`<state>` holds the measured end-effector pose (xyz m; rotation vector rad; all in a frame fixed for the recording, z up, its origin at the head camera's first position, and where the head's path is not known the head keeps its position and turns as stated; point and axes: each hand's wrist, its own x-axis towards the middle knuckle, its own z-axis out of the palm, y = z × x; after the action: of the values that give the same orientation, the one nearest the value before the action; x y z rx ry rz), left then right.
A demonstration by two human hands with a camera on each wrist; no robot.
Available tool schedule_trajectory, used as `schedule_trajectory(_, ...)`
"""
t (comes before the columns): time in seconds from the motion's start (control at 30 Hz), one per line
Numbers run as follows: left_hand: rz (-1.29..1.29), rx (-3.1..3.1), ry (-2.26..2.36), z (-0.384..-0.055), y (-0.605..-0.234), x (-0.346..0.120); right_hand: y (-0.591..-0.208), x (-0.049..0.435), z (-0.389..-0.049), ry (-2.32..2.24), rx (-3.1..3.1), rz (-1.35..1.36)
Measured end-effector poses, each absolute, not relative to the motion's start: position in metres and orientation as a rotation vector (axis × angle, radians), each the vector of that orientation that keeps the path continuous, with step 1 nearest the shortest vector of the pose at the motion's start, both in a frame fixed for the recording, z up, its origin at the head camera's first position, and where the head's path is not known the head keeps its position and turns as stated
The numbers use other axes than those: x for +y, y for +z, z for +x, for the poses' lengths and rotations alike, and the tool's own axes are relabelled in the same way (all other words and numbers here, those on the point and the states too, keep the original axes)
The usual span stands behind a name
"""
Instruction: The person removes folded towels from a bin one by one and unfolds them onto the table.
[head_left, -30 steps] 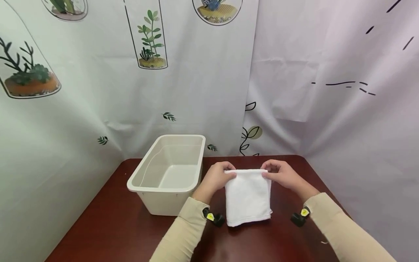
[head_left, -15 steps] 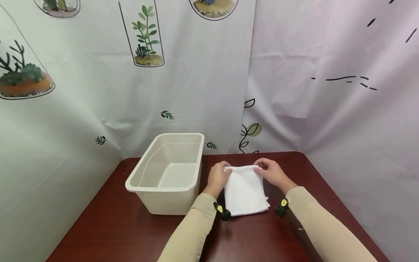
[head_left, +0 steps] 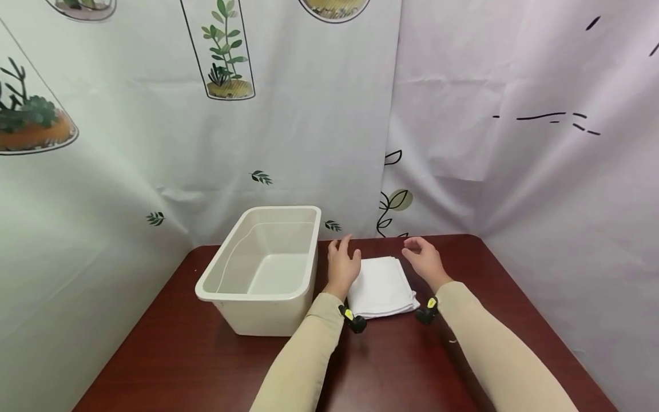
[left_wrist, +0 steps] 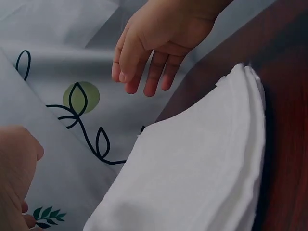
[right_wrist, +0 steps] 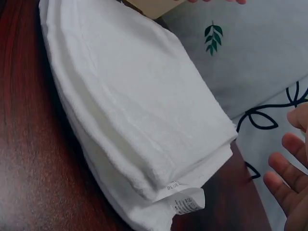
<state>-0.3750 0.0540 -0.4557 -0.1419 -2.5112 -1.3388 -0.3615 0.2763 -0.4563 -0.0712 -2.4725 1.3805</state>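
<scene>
A white towel (head_left: 381,287), folded into a stacked square, lies on the dark red table (head_left: 391,366). In the right wrist view its layered edges show, with a small printed label (right_wrist: 187,201) at one corner. My left hand (head_left: 344,266) is just off the towel's far left side, fingers spread and holding nothing. Off the far right corner is my right hand (head_left: 425,262), its fingers loosely bent with nothing between them. The left wrist view shows the right hand (left_wrist: 161,43) apart from the towel, fingers hanging down.
A deep cream plastic tub (head_left: 262,300) stands on the table left of the towel, close beside the left hand. Behind the table hangs a white curtain (head_left: 329,143) printed with plants. A black wrist camera (head_left: 355,321) sits on the left sleeve.
Both hands held the towel's far edge between thumb and fingers; now they have let go. The towel has moved away from the body and come down flat on the table.
</scene>
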Motion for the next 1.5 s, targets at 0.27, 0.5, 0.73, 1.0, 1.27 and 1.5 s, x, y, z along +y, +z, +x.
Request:
schedule_trajectory(0.27, -0.408, -2.594, -1.146, -0.348, -0.456, 0.056, -0.459, 0.274, -0.353, 1.334, -2.462, -0.033)
schedule_trajectory(0.5, -0.510, -2.744, -0.675, -0.332, -0.481, 0.061, -0.479, 0.249, -0.340, 1.048, -2.612, 0.168)
schedule_trajectory(0.73, -0.497, -2.918, -0.546, -0.332, -0.511, 0.063, -0.509, 0.232, -0.332, 0.652, -2.853, 0.335)
schedule_trajectory(1.0, -0.472, -2.977, -0.568, -0.336, -0.516, 0.053, -0.519, 0.234, -0.325, 0.440, -2.985, 0.298)
schedule_trajectory(1.27, -0.412, -2.986, -0.669, -0.336, -0.517, 0.049, -0.521, 0.244, -0.319, 0.521, -2.988, 0.295)
schedule_trajectory(1.5, -0.470, -3.010, -0.665, -0.335, -0.520, 0.057, -0.520, 0.255, -0.313, 0.550, -2.976, 0.284)
